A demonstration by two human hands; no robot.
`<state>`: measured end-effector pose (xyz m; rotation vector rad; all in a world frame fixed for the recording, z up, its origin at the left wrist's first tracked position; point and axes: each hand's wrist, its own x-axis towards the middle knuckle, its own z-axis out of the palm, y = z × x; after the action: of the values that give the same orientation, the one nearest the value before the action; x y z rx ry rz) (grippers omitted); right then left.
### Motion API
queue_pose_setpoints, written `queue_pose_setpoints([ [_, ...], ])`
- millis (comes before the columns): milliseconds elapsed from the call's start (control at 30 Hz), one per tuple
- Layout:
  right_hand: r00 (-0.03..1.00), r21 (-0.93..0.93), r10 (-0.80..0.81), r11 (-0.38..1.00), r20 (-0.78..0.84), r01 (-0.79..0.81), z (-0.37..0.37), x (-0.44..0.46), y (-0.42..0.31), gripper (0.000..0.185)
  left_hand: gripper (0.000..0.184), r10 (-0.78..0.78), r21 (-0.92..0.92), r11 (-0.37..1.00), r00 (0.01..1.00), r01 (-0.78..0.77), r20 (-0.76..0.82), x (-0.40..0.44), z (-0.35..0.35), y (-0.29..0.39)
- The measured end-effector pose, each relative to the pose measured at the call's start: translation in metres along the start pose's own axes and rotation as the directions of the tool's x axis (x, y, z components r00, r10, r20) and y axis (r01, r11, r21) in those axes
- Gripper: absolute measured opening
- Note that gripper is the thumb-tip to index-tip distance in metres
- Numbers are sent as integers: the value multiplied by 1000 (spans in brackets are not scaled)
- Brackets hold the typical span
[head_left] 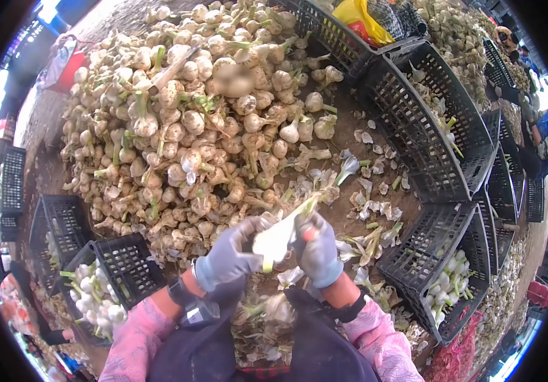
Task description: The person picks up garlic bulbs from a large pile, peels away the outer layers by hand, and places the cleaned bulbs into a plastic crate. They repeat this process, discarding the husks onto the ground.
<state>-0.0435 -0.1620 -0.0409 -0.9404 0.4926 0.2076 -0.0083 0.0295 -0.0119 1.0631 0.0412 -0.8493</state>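
Note:
Both hands wear grey-blue gloves and meet in front of the body. My left hand (pixel 229 253) has its fingers wrapped round the left side of a white garlic bulb (pixel 275 243). The bulb's stem points up and to the right. My right hand (pixel 318 249) is closed at the stem side, with a small orange-red thing (pixel 310 233) showing at its fingers; the rest of that thing is hidden. Beyond the hands lies a large heap of unpeeled garlic (pixel 191 121). Loose skins (pixel 376 207) are scattered on the ground to its right.
Black crates stand at the right (pixel 414 127), with another (pixel 414 254) holding white garlic. At the lower left, a crate (pixel 131 264) stands beside cleaned bulbs (pixel 96 299). A yellow bag (pixel 360 19) is at the top. Other people (pixel 546 130) are at the edges.

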Motion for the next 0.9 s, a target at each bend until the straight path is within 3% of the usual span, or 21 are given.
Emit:
queue_pose_setpoints([
  [33, 998, 237, 68, 969, -3, -65, -13, 12, 7, 22, 69, -31, -59, 998, 996, 36, 79, -2, 3, 1],
  [67, 992, 323, 90, 945, -90, -57, -26, 21, 8, 27, 76, 11, 165, 985, 981, -44, 196, 1, -2, 4],
  [100, 977, 406, 119, 913, -175, -39, -35, 29, 4, 32, 77, -27, 62, 998, 986, 17, 165, -1, -2, 6],
  [133, 961, -322, -171, 942, -215, 95, -70, 48, 19, 39, 79, -69, -43, 996, 988, 75, 138, -3, 0, 10],
  [167, 912, -877, -408, 454, -47, 158, -97, 64, 33, 46, 80, -112, -147, 981, 987, 128, 115, -4, 1, 12],
  [200, 882, -1000, -472, 9, -20, -18, -87, 50, 24, 58, 85, -6, -27, 1000, 1000, 6, 21, 3, -1, 5],
  [300, 941, -831, -270, 461, 205, 313, -34, 5, -24, 56, 77, 161, 228, 963, 985, -141, -70, 7, 1, 7],
  [333, 944, -669, -230, 666, 236, 329, -21, -10, -27, 52, 71, 202, 221, 959, 975, -178, -90, 8, 9, 6],
  [367, 941, -464, -198, 829, 275, 311, -9, -22, -28, 47, 71, 231, 362, 912, 971, -192, -67, 9, 10, 4],
  [400, 792, -566, -400, 556, 461, 609, 3, -20, -36, 34, 71, 256, 496, 844, 966, -203, -39, 11, 10, 4],
  [467, 814, -531, -423, 618, 398, 580, 4, -20, -32, 28, 61, 313, 713, 659, 949, -240, 31, 12, 14, 11],
  [567, 865, -496, -372, 711, 336, 498, 0, -21, -44, 24, 45, 373, 638, 654, 907, -406, 194, 10, 2, 13],
  [600, 881, -500, -346, 728, 323, 469, -1, -22, -48, 28, 32, 362, 621, 676, 913, -398, 191, 8, 8, 21],
  [633, 895, -505, -320, 742, 311, 441, -2, -23, -50, 32, 30, 372, 620, 662, 902, -422, 217, 8, 8, 20],
  [767, 866, -556, -356, 665, 351, 498, 5, -25, -62, 37, 23, 431, 692, 532, 860, -487, 274, 8, 16, 21],
  [867, 803, -571, -410, 566, 432, 595, -1, -20, -58, 22, 24, 452, 779, 386, 837, -494, 307, 9, 20, 18],
  [900, 822, -542, -419, 618, 385, 569, -3, -19, -55, 21, 23, 450, 780, 367, 831, -507, 328, 8, 20, 17],
])
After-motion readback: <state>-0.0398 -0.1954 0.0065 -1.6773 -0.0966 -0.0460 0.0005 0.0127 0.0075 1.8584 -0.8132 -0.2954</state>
